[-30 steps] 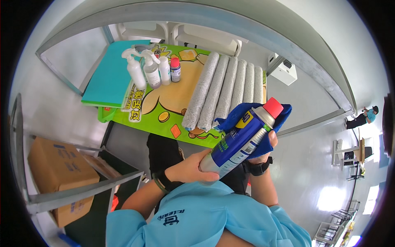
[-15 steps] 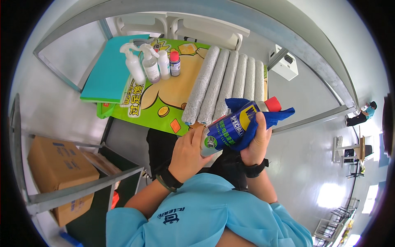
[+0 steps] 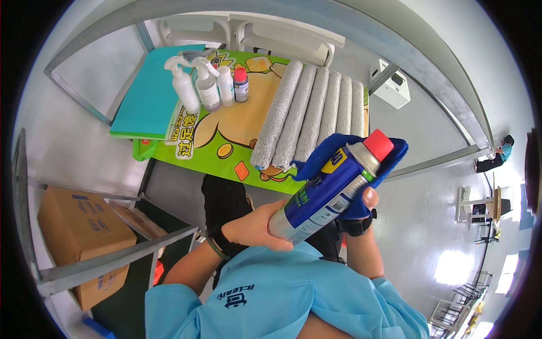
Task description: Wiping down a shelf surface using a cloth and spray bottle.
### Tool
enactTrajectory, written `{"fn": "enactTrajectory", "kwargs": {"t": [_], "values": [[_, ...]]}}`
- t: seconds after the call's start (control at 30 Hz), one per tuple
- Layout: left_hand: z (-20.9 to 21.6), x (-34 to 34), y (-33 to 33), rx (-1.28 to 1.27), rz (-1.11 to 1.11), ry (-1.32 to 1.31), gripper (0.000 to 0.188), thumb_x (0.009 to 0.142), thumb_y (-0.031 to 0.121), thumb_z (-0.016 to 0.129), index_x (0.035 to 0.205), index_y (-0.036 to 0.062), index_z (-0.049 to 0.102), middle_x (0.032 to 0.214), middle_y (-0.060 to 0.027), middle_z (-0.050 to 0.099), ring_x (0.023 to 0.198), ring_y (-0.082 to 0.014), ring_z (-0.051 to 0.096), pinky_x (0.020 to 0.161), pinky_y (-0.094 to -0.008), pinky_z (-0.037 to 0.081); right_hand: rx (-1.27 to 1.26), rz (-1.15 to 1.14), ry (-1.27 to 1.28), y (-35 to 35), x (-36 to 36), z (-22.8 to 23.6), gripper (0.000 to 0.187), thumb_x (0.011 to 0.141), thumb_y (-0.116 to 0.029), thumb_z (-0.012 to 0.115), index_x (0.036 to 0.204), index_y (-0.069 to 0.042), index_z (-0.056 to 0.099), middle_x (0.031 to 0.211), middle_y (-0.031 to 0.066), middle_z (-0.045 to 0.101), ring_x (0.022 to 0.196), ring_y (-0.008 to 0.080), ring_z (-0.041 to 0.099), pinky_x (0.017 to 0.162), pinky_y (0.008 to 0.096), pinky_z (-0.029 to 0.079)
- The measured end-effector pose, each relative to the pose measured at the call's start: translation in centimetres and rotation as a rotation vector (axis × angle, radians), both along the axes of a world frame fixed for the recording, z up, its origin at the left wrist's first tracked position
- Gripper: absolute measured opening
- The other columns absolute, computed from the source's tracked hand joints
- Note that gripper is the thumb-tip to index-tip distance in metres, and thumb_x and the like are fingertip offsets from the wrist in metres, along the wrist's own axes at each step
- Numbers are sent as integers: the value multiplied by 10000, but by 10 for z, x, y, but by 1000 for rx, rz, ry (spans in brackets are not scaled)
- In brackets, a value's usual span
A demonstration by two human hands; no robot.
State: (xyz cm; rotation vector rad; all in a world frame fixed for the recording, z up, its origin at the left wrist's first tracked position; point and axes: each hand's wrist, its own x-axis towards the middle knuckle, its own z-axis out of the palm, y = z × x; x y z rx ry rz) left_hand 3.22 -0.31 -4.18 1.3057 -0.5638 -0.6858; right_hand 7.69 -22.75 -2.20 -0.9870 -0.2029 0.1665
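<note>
A blue and silver aerosol can [image 3: 323,198] with a red cap is tilted in front of me, cap up and to the right. My left hand [image 3: 257,227] is closed around its bottom end. A dark blue cloth [image 3: 394,155] lies behind the can's upper part. My right hand [image 3: 370,199] grips the cloth against the can; a thumb shows at its edge, and the other fingers are hidden behind. Beyond the can, several grey fuzzy rolls [image 3: 299,118] lie side by side on a table with a green and yellow printed cover [image 3: 240,133].
White spray bottles [image 3: 185,90], a white bottle [image 3: 226,87] and a small red-capped can [image 3: 240,87] stand beside a turquoise board [image 3: 144,93]. Metal frame bars [image 3: 429,164] surround the table. A cardboard box [image 3: 84,237] sits at lower left. Another person [image 3: 499,155] is far right.
The can has turned about its length, showing a different side of its label, and sits lower. My left hand has moved down around its base; the right hand has slipped further behind the cloth.
</note>
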Motion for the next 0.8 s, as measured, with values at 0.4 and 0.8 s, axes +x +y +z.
{"fn": "enactTrajectory", "kwargs": {"t": [0.4, 0.8], "values": [[-29, -3, -5, -523, -464, 652, 775, 658, 335, 794, 1257, -16, 451, 1101, -137, 584, 957, -216, 595, 822, -341, 491, 282, 46, -64, -4, -1, -3, 956, 625, -435, 733, 1359, 28, 332, 1248, 278, 487, 1045, 414, 564, 912, 519, 473], [-2, -3, -9, 368, 276, -217, 779, 666, 331, 782, 1270, 3, 413, 1146, -187, 568, 1011, -311, 598, 858, -373, 478, 104, -155, 120, 5, 0, 6, 642, 761, -261, 712, 1271, -18, 409, 1156, 126, 557, 1038, 241, 570, 910, 376, 468]]}}
